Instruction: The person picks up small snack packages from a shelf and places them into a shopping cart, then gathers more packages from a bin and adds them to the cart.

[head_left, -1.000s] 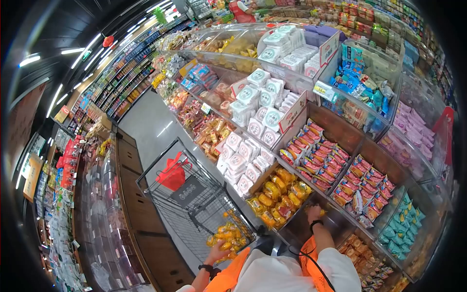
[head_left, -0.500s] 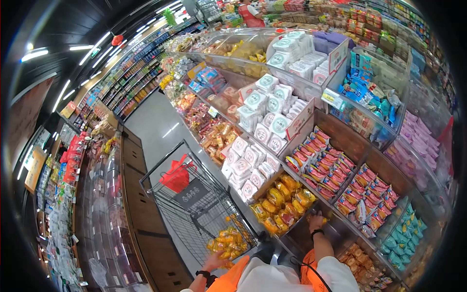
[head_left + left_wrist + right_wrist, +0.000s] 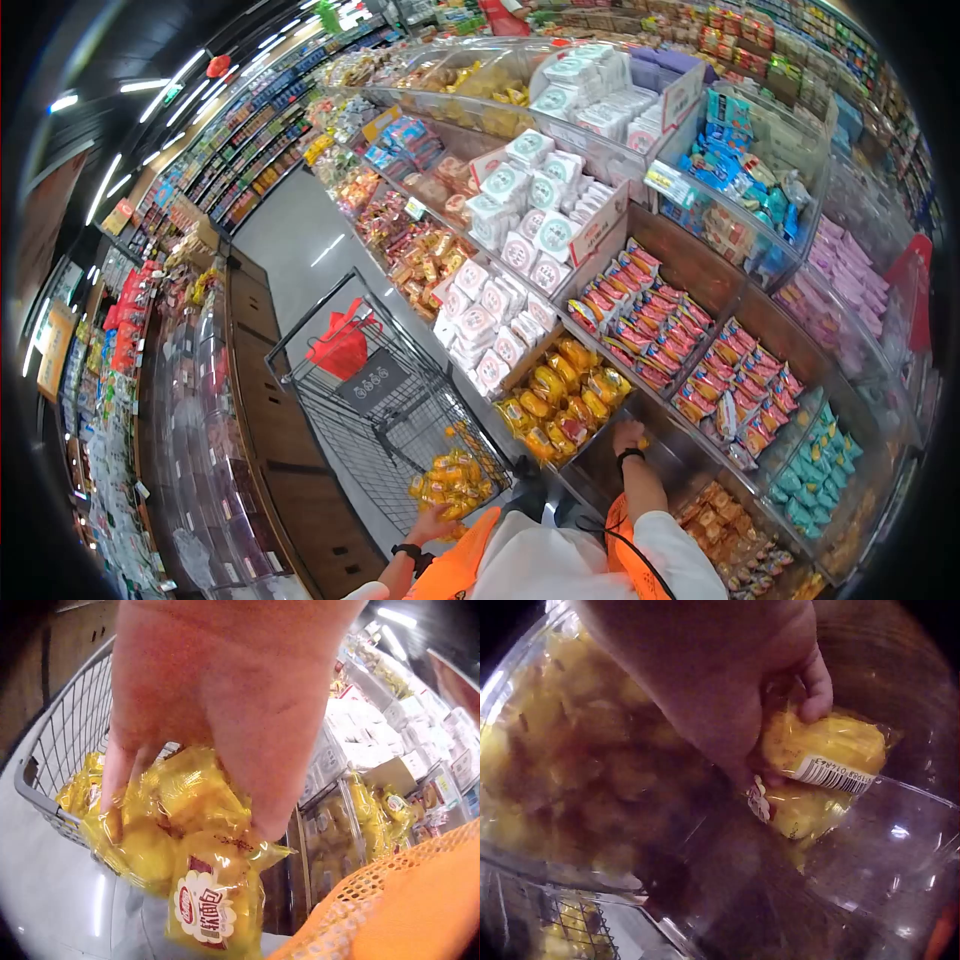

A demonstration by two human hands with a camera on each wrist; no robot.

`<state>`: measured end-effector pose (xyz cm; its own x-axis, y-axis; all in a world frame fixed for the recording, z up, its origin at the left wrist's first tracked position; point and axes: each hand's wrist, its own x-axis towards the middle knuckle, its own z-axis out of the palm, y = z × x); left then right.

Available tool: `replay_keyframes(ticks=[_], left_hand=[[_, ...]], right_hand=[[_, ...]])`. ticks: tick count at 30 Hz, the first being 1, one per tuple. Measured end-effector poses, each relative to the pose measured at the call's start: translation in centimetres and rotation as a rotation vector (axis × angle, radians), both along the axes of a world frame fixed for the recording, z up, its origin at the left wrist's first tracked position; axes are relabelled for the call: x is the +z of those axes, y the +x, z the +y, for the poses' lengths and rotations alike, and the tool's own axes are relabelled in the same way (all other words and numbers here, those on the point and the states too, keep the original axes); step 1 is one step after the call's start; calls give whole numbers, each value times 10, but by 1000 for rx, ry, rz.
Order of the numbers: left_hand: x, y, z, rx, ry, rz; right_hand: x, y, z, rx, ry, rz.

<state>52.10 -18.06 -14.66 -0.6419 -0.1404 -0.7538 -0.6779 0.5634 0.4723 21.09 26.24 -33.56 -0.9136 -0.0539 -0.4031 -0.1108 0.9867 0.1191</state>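
In the left wrist view my left hand (image 3: 217,697) grips yellow-wrapped soft bread packs (image 3: 217,900), its fingers and thumb spread around them. In the head view this left hand (image 3: 432,524) is at the near end of the shopping cart (image 3: 385,440), beside a heap of the same packs (image 3: 455,482). My right hand (image 3: 628,434) reaches down into a dark-walled bin compartment (image 3: 600,465). There, my right hand (image 3: 727,705) curls its fingers around yellow bread packs (image 3: 825,750), one with a barcode label facing up. The palm side is hidden.
A compartment of yellow bread packs (image 3: 565,400) adjoins the one I reach into. Around it are pink-red snack packets (image 3: 640,310), white round-label packs (image 3: 490,320) and teal packets (image 3: 820,470). A red bag (image 3: 340,345) hangs in the cart. Wooden cabinets (image 3: 255,400) line the left side.
My head view has shifted slightly. The left hand has drawn back a little from the heap in the cart, while the right hand stays down in the same compartment.
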Motion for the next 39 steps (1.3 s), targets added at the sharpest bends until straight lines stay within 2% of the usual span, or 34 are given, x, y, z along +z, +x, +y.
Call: replay_keyframes(ticks=[2, 5, 11, 13, 16, 19, 22, 25, 26, 29, 30, 31, 32, 33, 34, 35, 36, 37, 38, 39], left_hand=[[-4, -6, -3, -19, -12, -14], [-18, -9, -10, -30, -27, 2], [14, -31, 9, 49, -68, -71], [5, -23, 9, 9, -114, -28], [-23, -4, -5, 56, 29, 5], [-30, 10, -14, 56, 37, 24], [-28, 13, -17, 29, -44, -72], [-24, 10, -12, 103, -34, -173], [-20, 7, -10, 71, -48, -172], [-46, 19, -12, 10, -16, -8], [-59, 19, -14, 7, 12, 69], [-69, 32, -15, -5, 42, 125], [-50, 27, -7, -86, -100, 181], [-27, 12, 2, -17, -16, 173], [-11, 10, 9, 48, 131, 214], [-56, 30, -6, 207, 277, 229], [-65, 34, -10, 115, 191, 203], [-74, 40, -16, 93, 215, 273], [-86, 42, -16, 86, 251, 367], [-80, 48, -16, 115, 322, 258]], right_hand=[[-15, -5, -6, -74, 7, 21], [10, -4, -4, -71, -39, -28], [30, -15, 1, -63, -4, -30], [20, -17, -1, -114, 13, 37], [15, -23, 2, -164, 6, 64], [16, -25, 3, -148, -2, 56], [12, -34, 1, -85, 48, 15], [-7, -43, 9, -73, 121, -49], [-16, -44, 6, -75, 141, -72], [2, -41, 3, -117, 103, -102], [-68, -34, 11, -130, 90, 85], [-156, -43, 11, -219, -42, -21], [-270, -51, -16, -688, 217, 505], [-142, -17, 13, -147, -312, 758], [-159, -30, 9, -320, -474, 536], [-59, -12, 9, -256, -378, 330], [-100, -16, 6, -352, -476, 420], [-63, -18, 7, -267, -347, 330], [-8, -5, 13, -47, -170, 617], [0, -10, 15, -106, -153, 395]])
